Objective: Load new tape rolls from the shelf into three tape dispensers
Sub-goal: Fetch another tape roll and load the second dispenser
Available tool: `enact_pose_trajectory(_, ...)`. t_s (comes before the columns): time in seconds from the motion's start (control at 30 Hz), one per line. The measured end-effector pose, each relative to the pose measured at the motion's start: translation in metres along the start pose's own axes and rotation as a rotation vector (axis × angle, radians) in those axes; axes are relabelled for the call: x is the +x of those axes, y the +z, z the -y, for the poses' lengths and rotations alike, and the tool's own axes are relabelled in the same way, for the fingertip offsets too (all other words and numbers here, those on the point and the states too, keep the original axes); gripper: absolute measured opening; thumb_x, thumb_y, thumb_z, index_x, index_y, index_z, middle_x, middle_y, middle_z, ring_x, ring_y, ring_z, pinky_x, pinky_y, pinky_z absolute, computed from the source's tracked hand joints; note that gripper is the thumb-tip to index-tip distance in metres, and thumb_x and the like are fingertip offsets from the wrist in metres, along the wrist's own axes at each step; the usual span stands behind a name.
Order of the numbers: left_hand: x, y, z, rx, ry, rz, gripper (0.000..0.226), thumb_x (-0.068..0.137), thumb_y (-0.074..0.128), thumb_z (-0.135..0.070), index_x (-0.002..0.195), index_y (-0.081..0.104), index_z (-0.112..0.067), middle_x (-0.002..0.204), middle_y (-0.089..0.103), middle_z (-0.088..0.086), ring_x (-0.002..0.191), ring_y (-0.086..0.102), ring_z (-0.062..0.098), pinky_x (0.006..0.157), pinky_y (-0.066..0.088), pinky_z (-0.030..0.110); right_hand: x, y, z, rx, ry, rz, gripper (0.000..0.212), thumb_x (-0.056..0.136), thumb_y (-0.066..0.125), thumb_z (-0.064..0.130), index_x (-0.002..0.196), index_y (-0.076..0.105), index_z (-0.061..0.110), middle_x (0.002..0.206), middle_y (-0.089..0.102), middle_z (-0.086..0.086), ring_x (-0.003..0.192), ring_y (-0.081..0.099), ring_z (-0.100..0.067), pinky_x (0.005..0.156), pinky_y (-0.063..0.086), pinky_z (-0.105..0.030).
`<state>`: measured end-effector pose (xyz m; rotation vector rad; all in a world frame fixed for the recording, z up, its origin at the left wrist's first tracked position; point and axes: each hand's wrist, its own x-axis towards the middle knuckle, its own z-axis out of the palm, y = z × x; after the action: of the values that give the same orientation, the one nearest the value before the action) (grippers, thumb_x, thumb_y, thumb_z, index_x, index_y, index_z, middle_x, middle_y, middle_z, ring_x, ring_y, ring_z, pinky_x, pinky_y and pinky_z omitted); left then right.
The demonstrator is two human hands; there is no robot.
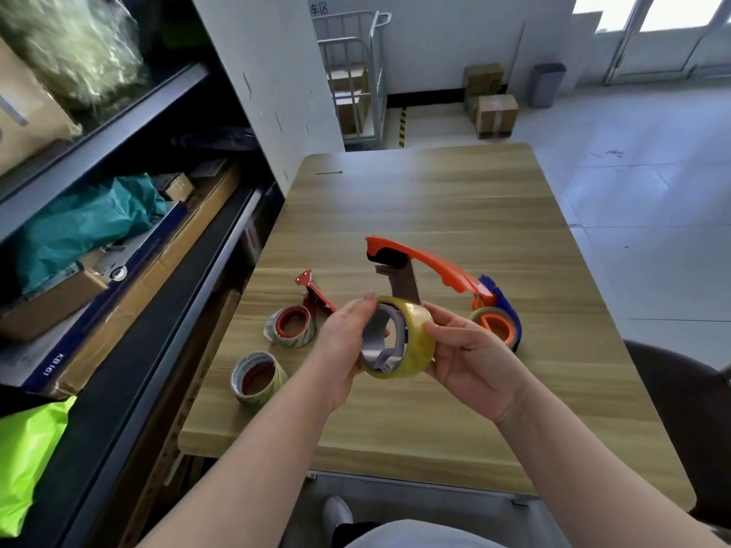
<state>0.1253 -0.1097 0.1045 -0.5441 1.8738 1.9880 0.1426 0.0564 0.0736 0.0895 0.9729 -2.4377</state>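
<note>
Bare forearms nearest, up from bottom edge, meeting over pale wood-grain table (pixel 435 199). Held a clear yellowish tape roll (pixel 419 342) off the tabletop betw. both hands, w/ a grey plastic hub (pixel 379 334) sitting inside it. Left hand (pixel 344 342): curled round roll's left side, thumb on top, one fingertip showing through the hub opening. Right hand (pixel 470 361): pinched roll's right rim betw. thumb and fingers. Looked only partly seated, hub standing proud on the left.

Behind, noted a curved orange plastic handle (pixel 435 261) w/ black head and a brown strip running down twd the roll. Couldn't tell if joined to the hub or to the blue-and-orange dispenser (pixel 504 306) at right, already carrying a roll. Left of hands, noted a red metal dispenser (pixel 314 294) lying w/ a roll round its hub, and a loose tape roll (pixel 277 375) standing just beside, nearer. Dark metal shelf (pixel 130 104) at far left.

Judged step as seating roll on third dispenser, prob. the last. Next move called for pushing roll square onto hub till flush: steady left hold, even right-hand push, no skew. Then free end to find and thread to cutter.
</note>
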Motion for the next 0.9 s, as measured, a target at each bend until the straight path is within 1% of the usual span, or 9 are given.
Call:
enact_pose_trajectory(0.17, 0.008, -0.004, -0.009, 0.064, 0.109, -0.005, 0.029, 0.095, 0.056, -0.041, 0.108, 0.060, -0.016, 0.105, 0.067, 0.007, 0.100, 0.063, 0.025, 0.087, 0.053, 0.040, 0.009, 0.006, 0.001, 0.071, -0.020, 0.022, 0.054, 0.083, 0.058, 0.002, 0.137, 0.051, -0.001, 0.120, 0.061, -0.017, 0.099, 0.062, -0.025, 0.087, 0.055, -0.034)
enact_pose_trajectory(0.3, 0.011, -0.008, -0.011, -0.051, 0.182, -0.005, 0.078, 0.068, 0.077, -0.060, 0.125, 0.052, -0.012, 0.122, 0.065, 0.013, 0.112, 0.063, 0.029, 0.101, 0.049, 0.049, 0.017, 0.011, 0.001, 0.196, -0.047, 0.027, 0.054, 0.084, 0.053, -0.008, 0.138, 0.048, -0.006, 0.126, 0.061, -0.021, 0.108, 0.064, -0.030, 0.094, 0.055, -0.037)
enact_pose_trajectory(0.37, 0.012, -0.010, -0.007, -0.067, 0.251, 0.039, 0.098, 0.051, 0.084, -0.066, 0.129, 0.047, -0.017, 0.130, 0.060, 0.009, 0.119, 0.060, 0.026, 0.105, 0.046, 0.049, 0.019, 0.013, 0.003, 0.285, -0.074, 0.015, 0.058, 0.078, 0.062, -0.010, 0.134, 0.052, -0.008, 0.129, 0.061, -0.022, 0.114, 0.064, -0.032, 0.098, 0.053, -0.040)
enact_pose_trajectory(0.47, 0.013, -0.011, 0.000, 0.038, 0.382, 0.150, 0.093, 0.052, 0.092, -0.045, 0.130, 0.044, -0.031, 0.133, 0.055, -0.003, 0.118, 0.060, 0.015, 0.098, 0.052, 0.036, 0.021, 0.016, 0.008, 0.406, -0.086, 0.008, 0.064, 0.059, 0.082, -0.008, 0.121, 0.064, -0.009, 0.130, 0.062, -0.024, 0.118, 0.062, -0.033, 0.099, 0.051, -0.042)
enact_pose_trajectory(0.57, 0.010, -0.009, 0.000, 0.082, 0.454, 0.188, 0.073, 0.061, 0.088, -0.021, 0.124, 0.052, -0.031, 0.126, 0.060, -0.001, 0.111, 0.064, 0.016, 0.087, 0.056, 0.030, 0.020, 0.019, 0.014, 0.480, -0.102, -0.035, 0.042, 0.065, 0.070, -0.008, 0.106, 0.071, -0.012, 0.121, 0.067, -0.024, 0.108, 0.068, -0.034, 0.094, 0.053, -0.043)
enact_pose_trajectory(0.67, 0.009, -0.006, -0.003, 0.138, 0.500, 0.127, 0.062, 0.063, 0.088, -0.021, 0.116, 0.057, -0.031, 0.122, 0.063, -0.004, 0.114, 0.061, 0.019, 0.087, 0.056, 0.031, 0.017, 0.019, 0.016, 0.515, -0.094, -0.044, 0.040, 0.065, 0.068, -0.009, 0.104, 0.070, -0.014, 0.118, 0.067, -0.026, 0.104, 0.070, -0.036, 0.091, 0.055, -0.044)
enact_pose_trajectory(0.73, 0.009, -0.003, -0.003, 0.141, 0.488, 0.120, 0.073, 0.064, 0.089, -0.020, 0.125, 0.050, -0.032, 0.128, 0.058, -0.007, 0.118, 0.058, 0.017, 0.093, 0.055, 0.033, 0.015, 0.018, 0.014, 0.564, -0.080, -0.033, 0.046, 0.065, 0.071, -0.010, 0.111, 0.067, -0.015, 0.123, 0.064, -0.028, 0.108, 0.067, -0.039, 0.090, 0.056, -0.046)
enact_pose_trajectory(0.83, 0.008, 0.003, -0.003, 0.037, 0.375, 0.169, 0.106, 0.052, 0.094, -0.029, 0.141, 0.037, -0.027, 0.138, 0.054, -0.002, 0.123, 0.057, 0.015, 0.100, 0.050, 0.035, 0.012, 0.019, 0.011, 0.593, -0.075, -0.019, 0.042, 0.077, 0.061, -0.003, 0.117, 0.064, -0.015, 0.127, 0.062, -0.029, 0.111, 0.065, -0.040, 0.091, 0.056, -0.047)
enact_pose_trajectory(0.9, 0.007, 0.007, -0.001, -0.048, 0.288, 0.240, 0.109, 0.043, 0.096, -0.036, 0.138, 0.045, -0.021, 0.128, 0.065, 0.004, 0.115, 0.063, 0.017, 0.094, 0.052, 0.032, 0.011, 0.018, 0.012, 0.594, -0.085, 0.010, 0.042, 0.082, 0.056, 0.000, 0.121, 0.062, -0.014, 0.130, 0.060, -0.029, 0.114, 0.064, -0.039, 0.093, 0.055, -0.046)
